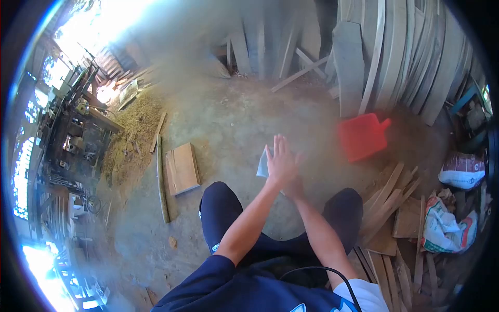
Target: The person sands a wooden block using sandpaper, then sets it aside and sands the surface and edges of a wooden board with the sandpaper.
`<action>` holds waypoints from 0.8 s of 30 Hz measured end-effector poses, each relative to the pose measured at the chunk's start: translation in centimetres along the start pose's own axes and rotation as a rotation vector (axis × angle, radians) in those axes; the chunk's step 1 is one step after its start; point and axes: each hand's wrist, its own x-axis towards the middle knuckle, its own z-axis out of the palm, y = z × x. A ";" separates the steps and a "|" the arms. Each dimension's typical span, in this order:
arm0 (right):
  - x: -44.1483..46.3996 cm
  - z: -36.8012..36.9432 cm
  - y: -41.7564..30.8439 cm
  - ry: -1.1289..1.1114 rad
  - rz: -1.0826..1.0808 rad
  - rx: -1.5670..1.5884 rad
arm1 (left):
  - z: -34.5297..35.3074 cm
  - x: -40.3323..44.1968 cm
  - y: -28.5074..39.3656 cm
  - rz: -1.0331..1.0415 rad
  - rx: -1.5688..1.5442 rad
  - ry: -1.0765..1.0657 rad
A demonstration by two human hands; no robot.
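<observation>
My left hand is stretched out flat in front of my knees, its fingers straight. It lies across my right hand, which shows mostly at the wrist and the heel of the palm; the right fingers are largely hidden and blurred. A pale bluish flat piece peeks out on the left side of my left hand. What it is made of, and whether a hand touches it or it lies on the floor below, I cannot tell.
On the concrete floor to the left lie a cardboard box, a long pole and sawdust. To the right are a red dustpan, wood offcuts and sacks. Planks lean at the back right.
</observation>
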 end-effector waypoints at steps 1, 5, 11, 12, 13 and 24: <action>0.3 0.0 0.0 0.015 -0.021 0.011 | -0.4 -0.6 0.6 0.013 -0.001 0.010; 0.1 -0.1 0.1 -0.015 0.067 0.052 | -1.7 1.3 0.7 -0.008 -0.043 -0.096; 0.9 -0.7 -0.9 -0.009 0.238 -0.167 | -1.4 5.9 1.0 0.004 0.019 -0.262; 0.6 -0.7 -1.2 0.004 0.191 -0.178 | -1.3 6.3 1.0 -0.019 -0.004 -0.271; 0.6 -0.7 -1.4 0.017 0.144 -0.186 | -1.3 6.6 0.5 -0.042 -0.025 -0.278; 1.2 1.4 -1.2 0.050 -0.156 0.017 | -1.5 0.4 -0.4 -0.056 -0.011 -0.044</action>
